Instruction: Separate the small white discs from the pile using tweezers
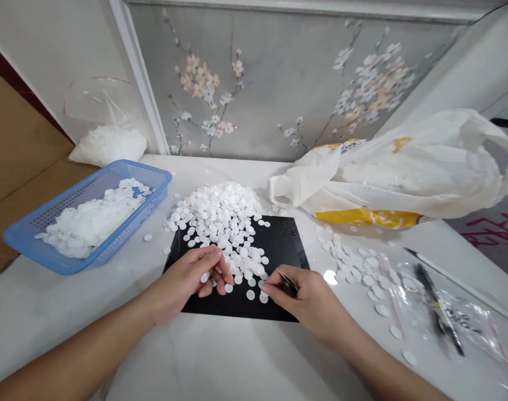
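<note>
1. The person's left hand [191, 275] is over the near left part of a black sheet [241, 306], fingers curled loosely, with a white disc against it; whether it grips that disc, one cannot tell.
2. The right hand [306, 289] closes around a dark slim tool [289, 283], thumb and forefinger drawn together beside the discs; whether they pinch one is unclear.
3. The heap of white discs [224, 209] covers the sheet's far left part and spills onto the white table [187, 356], loose discs trailing toward the hands.
4. To the right lie scattered discs [354, 267], a clear bag [466, 323], a black pen [439, 309] and a white stick [462, 281].
5. To the left, a blue basket [28, 236] holds more discs.
6. Farther back are a white-and-yellow plastic bag [404, 178], right, and a filled clear bag [109, 145], left.
7. Behind stands a grey floral panel [279, 72].
</note>
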`<move>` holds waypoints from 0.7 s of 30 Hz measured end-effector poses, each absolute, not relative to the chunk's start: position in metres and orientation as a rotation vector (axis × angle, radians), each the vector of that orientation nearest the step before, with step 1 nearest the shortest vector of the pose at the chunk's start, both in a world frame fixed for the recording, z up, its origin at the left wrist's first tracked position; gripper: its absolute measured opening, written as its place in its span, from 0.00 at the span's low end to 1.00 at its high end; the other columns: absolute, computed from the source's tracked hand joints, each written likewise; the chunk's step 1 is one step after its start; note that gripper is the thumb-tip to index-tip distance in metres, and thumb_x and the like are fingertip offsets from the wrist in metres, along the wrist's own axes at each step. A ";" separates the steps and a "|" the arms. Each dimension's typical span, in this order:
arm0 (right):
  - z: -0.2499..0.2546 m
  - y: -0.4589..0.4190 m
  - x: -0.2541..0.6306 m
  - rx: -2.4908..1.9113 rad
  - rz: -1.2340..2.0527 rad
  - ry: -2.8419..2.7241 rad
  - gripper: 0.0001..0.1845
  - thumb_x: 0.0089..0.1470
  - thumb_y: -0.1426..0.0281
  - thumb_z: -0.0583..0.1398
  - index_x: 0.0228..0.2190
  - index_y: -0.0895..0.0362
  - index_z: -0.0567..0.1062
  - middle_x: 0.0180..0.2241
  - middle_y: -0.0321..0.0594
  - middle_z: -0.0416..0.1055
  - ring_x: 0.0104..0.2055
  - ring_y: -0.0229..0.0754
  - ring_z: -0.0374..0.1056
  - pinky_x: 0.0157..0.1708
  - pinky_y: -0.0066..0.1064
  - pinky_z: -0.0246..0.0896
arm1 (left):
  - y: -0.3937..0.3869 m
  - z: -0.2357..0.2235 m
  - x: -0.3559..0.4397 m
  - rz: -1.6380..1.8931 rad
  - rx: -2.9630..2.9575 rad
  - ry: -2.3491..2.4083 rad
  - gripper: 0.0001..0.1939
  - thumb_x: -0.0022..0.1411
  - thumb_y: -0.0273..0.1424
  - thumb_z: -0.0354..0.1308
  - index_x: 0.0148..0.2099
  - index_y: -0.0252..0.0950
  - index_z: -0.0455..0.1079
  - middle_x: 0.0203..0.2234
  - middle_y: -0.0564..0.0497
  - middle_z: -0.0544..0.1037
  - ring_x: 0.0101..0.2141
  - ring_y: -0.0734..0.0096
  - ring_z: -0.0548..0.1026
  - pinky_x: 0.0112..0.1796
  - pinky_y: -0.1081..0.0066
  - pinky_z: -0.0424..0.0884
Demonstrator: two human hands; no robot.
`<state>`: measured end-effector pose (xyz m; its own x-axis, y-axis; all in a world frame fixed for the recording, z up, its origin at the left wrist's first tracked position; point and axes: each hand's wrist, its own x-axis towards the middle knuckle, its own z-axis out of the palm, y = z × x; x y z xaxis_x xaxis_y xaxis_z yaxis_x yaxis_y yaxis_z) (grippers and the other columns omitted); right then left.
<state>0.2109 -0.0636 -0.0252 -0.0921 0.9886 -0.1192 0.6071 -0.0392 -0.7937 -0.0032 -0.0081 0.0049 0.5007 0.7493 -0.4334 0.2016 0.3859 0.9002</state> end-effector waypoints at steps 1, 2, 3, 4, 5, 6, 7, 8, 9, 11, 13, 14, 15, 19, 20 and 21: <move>-0.024 -0.063 0.213 -1.732 1.006 -1.717 0.11 0.52 0.68 0.57 0.20 0.56 0.70 0.18 0.31 0.65 0.20 0.34 0.56 0.19 0.25 0.50 | -0.008 0.005 -0.004 0.431 1.183 1.048 0.21 0.64 0.46 0.47 0.30 0.34 0.66 0.24 0.52 0.70 0.24 0.76 0.64 0.22 0.76 0.53; -0.024 -0.063 0.214 -1.769 1.020 -1.712 0.10 0.51 0.68 0.57 0.20 0.56 0.71 0.18 0.31 0.64 0.20 0.34 0.56 0.19 0.25 0.49 | -0.007 0.005 -0.004 0.415 1.222 1.071 0.20 0.63 0.46 0.47 0.30 0.35 0.66 0.22 0.54 0.67 0.23 0.76 0.63 0.22 0.76 0.53; -0.024 -0.062 0.216 -1.799 1.031 -1.717 0.10 0.51 0.69 0.57 0.20 0.56 0.71 0.18 0.31 0.64 0.19 0.34 0.55 0.19 0.25 0.49 | -0.007 0.005 -0.005 0.387 1.280 1.089 0.19 0.63 0.46 0.48 0.32 0.35 0.66 0.20 0.56 0.64 0.23 0.77 0.61 0.23 0.76 0.54; -0.023 -0.062 0.218 -1.823 1.040 -1.727 0.09 0.50 0.69 0.56 0.21 0.55 0.72 0.18 0.31 0.65 0.20 0.34 0.56 0.19 0.25 0.49 | -0.007 0.005 -0.006 0.348 1.361 1.100 0.18 0.63 0.46 0.48 0.34 0.36 0.66 0.20 0.57 0.62 0.22 0.77 0.59 0.23 0.76 0.54; -0.023 -0.061 0.221 -1.838 1.046 -1.737 0.08 0.50 0.69 0.56 0.23 0.55 0.72 0.19 0.32 0.66 0.20 0.35 0.57 0.20 0.26 0.50 | -0.007 0.006 -0.006 0.309 1.456 1.108 0.17 0.63 0.45 0.49 0.35 0.37 0.67 0.20 0.58 0.61 0.22 0.77 0.58 0.24 0.76 0.54; -0.023 -0.060 0.223 -1.843 1.045 -1.745 0.08 0.51 0.69 0.56 0.24 0.55 0.73 0.20 0.32 0.67 0.21 0.35 0.58 0.21 0.26 0.51 | -0.007 0.006 -0.007 0.269 1.555 1.114 0.15 0.63 0.43 0.49 0.36 0.37 0.67 0.21 0.58 0.61 0.23 0.76 0.57 0.24 0.75 0.54; -0.022 -0.059 0.226 -1.837 1.031 -1.754 0.08 0.52 0.68 0.55 0.25 0.54 0.73 0.21 0.32 0.68 0.22 0.36 0.60 0.22 0.26 0.53 | -0.008 0.007 -0.007 0.227 1.643 1.122 0.13 0.62 0.42 0.49 0.36 0.38 0.67 0.22 0.58 0.62 0.23 0.76 0.57 0.24 0.75 0.53; -0.022 -0.058 0.228 -1.821 1.005 -1.767 0.08 0.53 0.68 0.55 0.26 0.54 0.73 0.23 0.33 0.69 0.24 0.37 0.62 0.24 0.27 0.55 | -0.009 0.007 -0.007 0.190 1.715 1.136 0.12 0.63 0.40 0.49 0.36 0.38 0.67 0.22 0.58 0.62 0.23 0.76 0.57 0.24 0.75 0.52; -0.021 -0.057 0.231 -1.802 0.970 -1.783 0.08 0.54 0.68 0.54 0.27 0.53 0.72 0.25 0.34 0.70 0.25 0.38 0.64 0.26 0.28 0.57 | -0.010 0.008 -0.008 0.160 1.770 1.149 0.11 0.63 0.39 0.49 0.36 0.39 0.67 0.22 0.58 0.62 0.23 0.76 0.57 0.23 0.75 0.52; -0.021 -0.056 0.235 -1.768 0.915 -1.815 0.10 0.55 0.70 0.52 0.28 0.53 0.72 0.29 0.35 0.71 0.27 0.38 0.65 0.28 0.29 0.58 | -0.011 0.007 -0.009 0.114 1.847 1.164 0.09 0.63 0.36 0.48 0.36 0.39 0.67 0.21 0.58 0.60 0.22 0.76 0.55 0.23 0.75 0.50; -0.022 -0.056 0.236 -1.743 0.904 -1.839 0.10 0.55 0.72 0.52 0.28 0.53 0.73 0.31 0.35 0.70 0.28 0.38 0.65 0.29 0.29 0.59 | -0.012 0.006 -0.011 0.101 1.903 1.164 0.08 0.63 0.35 0.47 0.36 0.40 0.66 0.21 0.58 0.61 0.22 0.75 0.56 0.23 0.74 0.51; -0.022 -0.056 0.234 -1.736 0.914 -1.847 0.10 0.55 0.71 0.52 0.28 0.53 0.73 0.31 0.35 0.70 0.28 0.37 0.65 0.28 0.29 0.58 | -0.011 0.006 -0.012 0.109 1.921 1.166 0.09 0.64 0.34 0.46 0.36 0.40 0.65 0.22 0.58 0.63 0.23 0.75 0.58 0.24 0.74 0.52; -0.023 -0.057 0.233 -1.734 0.928 -1.852 0.08 0.55 0.70 0.54 0.28 0.53 0.72 0.31 0.35 0.69 0.27 0.37 0.65 0.28 0.29 0.58 | -0.011 0.006 -0.013 0.118 1.928 1.170 0.09 0.64 0.34 0.45 0.36 0.39 0.65 0.23 0.57 0.64 0.24 0.74 0.59 0.25 0.74 0.53; -0.026 -0.059 0.224 -1.739 0.933 -1.906 0.04 0.50 0.72 0.60 0.24 0.54 0.71 0.30 0.33 0.67 0.24 0.35 0.62 0.25 0.28 0.56 | -0.009 0.007 -0.016 0.150 1.891 1.172 0.11 0.66 0.34 0.42 0.38 0.40 0.65 0.25 0.55 0.68 0.28 0.71 0.65 0.29 0.73 0.56; -0.026 -0.060 0.222 -1.731 0.931 -1.925 0.05 0.50 0.73 0.61 0.24 0.54 0.70 0.29 0.33 0.67 0.24 0.34 0.62 0.24 0.27 0.56 | -0.008 0.007 -0.016 0.151 1.888 1.168 0.10 0.66 0.34 0.42 0.38 0.40 0.65 0.26 0.55 0.68 0.28 0.71 0.65 0.29 0.73 0.56; -0.025 -0.060 0.222 -1.719 0.932 -1.938 0.06 0.49 0.73 0.61 0.23 0.54 0.69 0.29 0.33 0.66 0.23 0.34 0.61 0.24 0.27 0.55 | -0.007 0.007 -0.016 0.154 1.896 1.167 0.09 0.65 0.34 0.44 0.37 0.40 0.65 0.25 0.56 0.68 0.28 0.71 0.64 0.29 0.73 0.56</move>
